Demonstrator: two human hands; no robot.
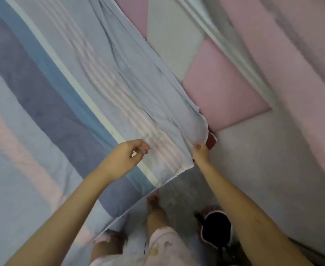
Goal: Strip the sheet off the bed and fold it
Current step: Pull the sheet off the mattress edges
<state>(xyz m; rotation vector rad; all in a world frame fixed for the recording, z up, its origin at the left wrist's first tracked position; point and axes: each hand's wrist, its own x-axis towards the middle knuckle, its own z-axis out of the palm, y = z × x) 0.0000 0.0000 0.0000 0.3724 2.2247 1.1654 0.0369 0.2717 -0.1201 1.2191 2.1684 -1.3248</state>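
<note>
A striped sheet (pixel 66 89) in pale blue, dark blue, white and pink covers the bed and fills the left of the view. Its near corner lies loose and rumpled by the padded headboard (pixel 225 96). My right hand (pixel 201 151) pinches the sheet's edge at that corner, beside a dark red patch of what lies under it. My left hand (pixel 125 156) hovers just over the sheet a little to the left, fingers curled and apart, holding nothing.
The pink and grey padded headboard runs along the right side of the bed, with a pale wall panel (pixel 272 169) beyond it. Below are my legs in pink shorts (pixel 165 244), a bare foot (pixel 152 200) on grey floor, and a dark slipper (pixel 216 227).
</note>
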